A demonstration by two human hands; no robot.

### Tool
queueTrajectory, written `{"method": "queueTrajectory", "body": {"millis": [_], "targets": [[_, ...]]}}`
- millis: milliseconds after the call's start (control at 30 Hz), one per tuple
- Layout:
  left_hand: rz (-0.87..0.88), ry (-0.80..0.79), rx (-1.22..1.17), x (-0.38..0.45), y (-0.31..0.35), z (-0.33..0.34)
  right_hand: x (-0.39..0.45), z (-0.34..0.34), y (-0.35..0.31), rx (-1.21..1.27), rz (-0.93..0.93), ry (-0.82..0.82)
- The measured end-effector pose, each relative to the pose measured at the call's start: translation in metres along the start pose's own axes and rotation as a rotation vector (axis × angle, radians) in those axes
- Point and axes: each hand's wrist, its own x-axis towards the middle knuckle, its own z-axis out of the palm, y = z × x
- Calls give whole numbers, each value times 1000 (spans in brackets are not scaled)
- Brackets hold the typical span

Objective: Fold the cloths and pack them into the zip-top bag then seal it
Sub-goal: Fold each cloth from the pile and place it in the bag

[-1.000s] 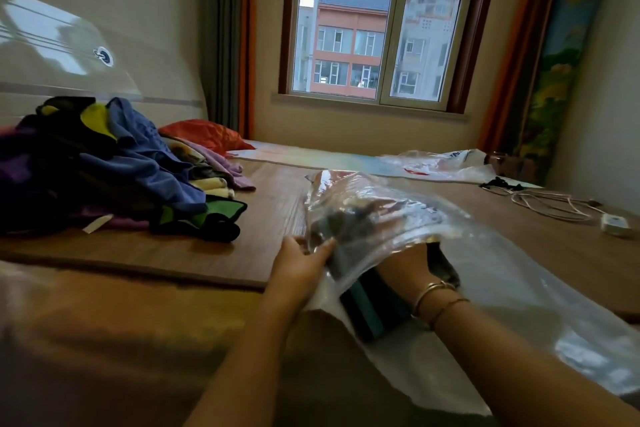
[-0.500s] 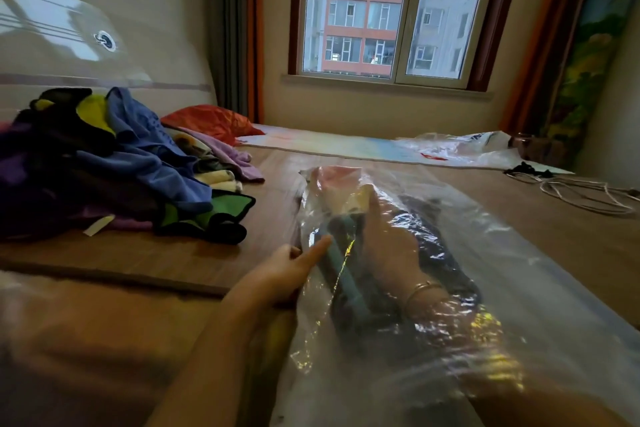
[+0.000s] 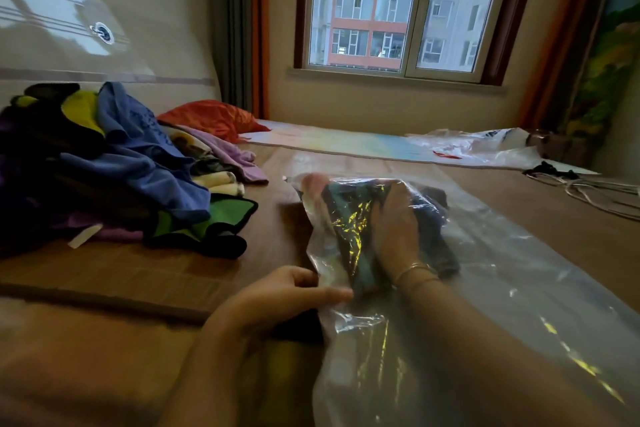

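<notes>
A large clear zip-top bag (image 3: 519, 288) lies on the wooden surface, its far end stuffed with folded dark and teal cloths (image 3: 349, 218). My right hand (image 3: 394, 232) is deep inside the bag, seen through the plastic, lying on the dark folded cloth there. My left hand (image 3: 294, 291) pinches the bag's left edge near the mouth. A heap of unfolded cloths (image 3: 114, 170) in blue, purple, yellow, green and black sits to the left.
An orange cushion (image 3: 211, 116) lies behind the heap. A crumpled plastic bag (image 3: 478, 146) and a pale mat lie at the far edge under the window. White cables (image 3: 588, 191) trail at the right. A headboard stands on the left.
My right hand has pushed the cloth deeper into the bag, and the bag has settled flat on the surface. My left hand slid nearer along the bag's edge.
</notes>
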Motion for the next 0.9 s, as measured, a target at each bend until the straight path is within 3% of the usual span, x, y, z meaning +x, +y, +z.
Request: {"method": "queueTrajectory", "body": {"millis": [67, 133, 200, 300, 367, 433, 533, 600, 733, 900], "targets": [[-6, 165, -97, 12, 1, 1, 0, 4, -5, 177, -27, 98], [23, 326, -175, 27, 0, 2, -1, 12, -9, 226, -70, 87], [80, 381, -280, 37, -5, 6, 3, 22, -6, 271, -100, 85], [79, 311, -306, 44, -11, 8, 16, 44, -4, 217, -179, 14], [76, 266, -264, 46, -11, 6, 24, 58, -5, -1, -286, -140], [78, 255, -293, 47, -11, 1, 30, 65, -6, -37, -338, -280], [70, 263, -339, 46, -14, -4, 30, 62, 0, -215, -407, -282], [66, 283, -354, 46, -18, -6, 20, 53, 4, -341, -356, -351], [60, 268, -349, 46, -24, -5, 2, 36, 9, -439, -196, -637], [57, 242, -317, 45, -25, -1, 8, 51, -11, -510, -259, -456]]}}
